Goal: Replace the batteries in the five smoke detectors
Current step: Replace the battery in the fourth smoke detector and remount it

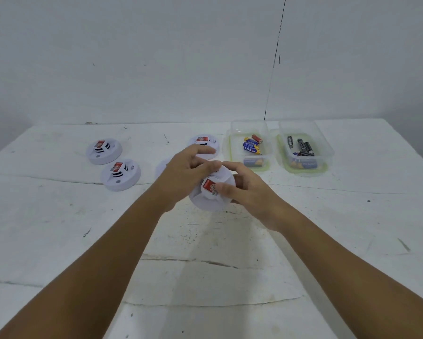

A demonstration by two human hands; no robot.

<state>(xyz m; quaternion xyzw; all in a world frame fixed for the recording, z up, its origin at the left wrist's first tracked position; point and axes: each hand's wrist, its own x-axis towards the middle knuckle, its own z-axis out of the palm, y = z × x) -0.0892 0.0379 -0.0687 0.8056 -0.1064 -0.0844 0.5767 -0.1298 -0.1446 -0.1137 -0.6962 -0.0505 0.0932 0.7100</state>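
Note:
I hold a white round smoke detector (209, 194) with a red label above the middle of the table, tilted toward me. My left hand (183, 174) grips its left and top edge. My right hand (244, 189) holds its right side, thumb on the face beside the label. Two more detectors (104, 151) (120, 174) lie at the left. Another detector (204, 142) lies behind my hands, and a further one (162, 166) shows only its rim behind my left hand.
Two clear plastic tubs stand at the back right: the left tub (249, 145) holds blue, yellow and red batteries, the right tub (303, 148) holds mostly black ones. The white table (205, 265) has cracks and scuffs. A white wall rises behind it.

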